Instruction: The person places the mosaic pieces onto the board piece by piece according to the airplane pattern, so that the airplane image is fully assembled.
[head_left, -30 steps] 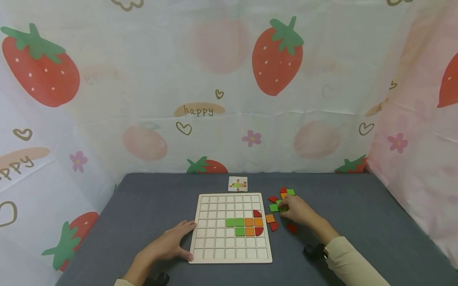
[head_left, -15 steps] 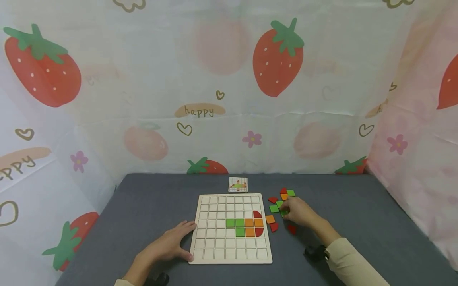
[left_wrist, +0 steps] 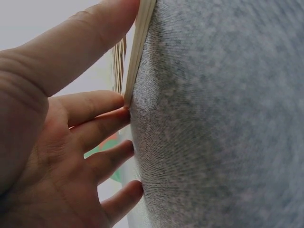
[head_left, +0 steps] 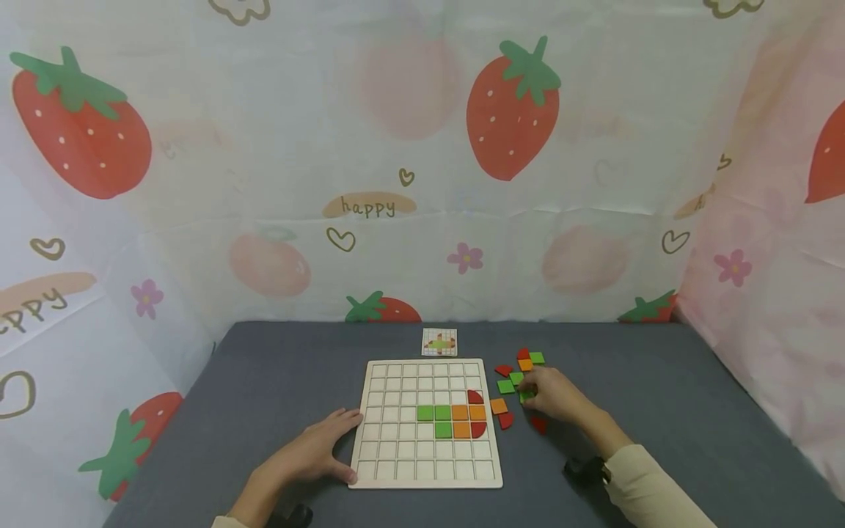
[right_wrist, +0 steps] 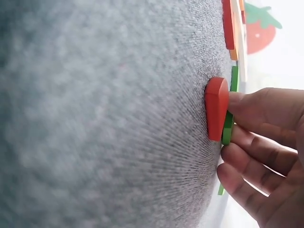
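A pale wooden grid board (head_left: 399,473) lies flat on the table, with green, orange and red tiles set in some cells. My left hand (head_left: 317,447) rests at its left side, fingers spread, thumb at the near corner; in the left wrist view the fingertips (left_wrist: 124,105) meet the board's edge. Right of the board, my right hand (head_left: 557,394) pinches a green square tile (right_wrist: 228,128) between thumb and fingers, low over the cloth. A red rounded tile (right_wrist: 216,109) stands in front of it in the right wrist view.
Loose tiles lie right of the board: green squares (head_left: 505,386), orange squares (head_left: 498,406) and red rounded pieces (head_left: 505,420). A small pattern card (head_left: 439,342) lies behind the board. Fabric with strawberries hangs behind the grey table (head_left: 290,367).
My right hand has shifted slightly right and toward me, and a green tile shows under its fingers, apart from the neighbouring green ones. My left hand stays in place.
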The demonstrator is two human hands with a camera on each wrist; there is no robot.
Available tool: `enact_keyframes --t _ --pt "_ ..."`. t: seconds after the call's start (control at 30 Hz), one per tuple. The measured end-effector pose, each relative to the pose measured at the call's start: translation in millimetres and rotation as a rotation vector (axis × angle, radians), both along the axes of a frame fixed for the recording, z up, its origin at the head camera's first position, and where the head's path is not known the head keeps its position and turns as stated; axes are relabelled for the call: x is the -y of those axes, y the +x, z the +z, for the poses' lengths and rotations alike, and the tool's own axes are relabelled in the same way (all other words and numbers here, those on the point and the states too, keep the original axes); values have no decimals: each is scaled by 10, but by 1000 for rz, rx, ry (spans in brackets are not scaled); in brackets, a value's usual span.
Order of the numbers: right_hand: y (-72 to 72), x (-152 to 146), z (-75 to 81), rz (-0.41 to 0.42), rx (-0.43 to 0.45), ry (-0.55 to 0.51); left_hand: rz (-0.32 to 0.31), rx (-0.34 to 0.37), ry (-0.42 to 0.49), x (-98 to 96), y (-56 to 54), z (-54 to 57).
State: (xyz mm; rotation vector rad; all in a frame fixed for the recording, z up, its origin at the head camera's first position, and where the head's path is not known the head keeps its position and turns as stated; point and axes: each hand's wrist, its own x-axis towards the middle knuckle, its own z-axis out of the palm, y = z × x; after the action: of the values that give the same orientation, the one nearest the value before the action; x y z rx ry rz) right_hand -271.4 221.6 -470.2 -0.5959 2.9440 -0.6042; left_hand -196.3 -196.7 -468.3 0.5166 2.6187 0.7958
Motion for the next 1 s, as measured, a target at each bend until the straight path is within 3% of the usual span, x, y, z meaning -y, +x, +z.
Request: enact_keyframes --t 0.37,0.73,1.0 --pt "43 -12 -6 -4 0 -98 3 2 8 -1 9 -2" --pt "150 186 1 -30 2 -193 -6 1 13 4 12 -2" --pt "200 352 24 26 1 -258 -5 1 15 0 14 11"
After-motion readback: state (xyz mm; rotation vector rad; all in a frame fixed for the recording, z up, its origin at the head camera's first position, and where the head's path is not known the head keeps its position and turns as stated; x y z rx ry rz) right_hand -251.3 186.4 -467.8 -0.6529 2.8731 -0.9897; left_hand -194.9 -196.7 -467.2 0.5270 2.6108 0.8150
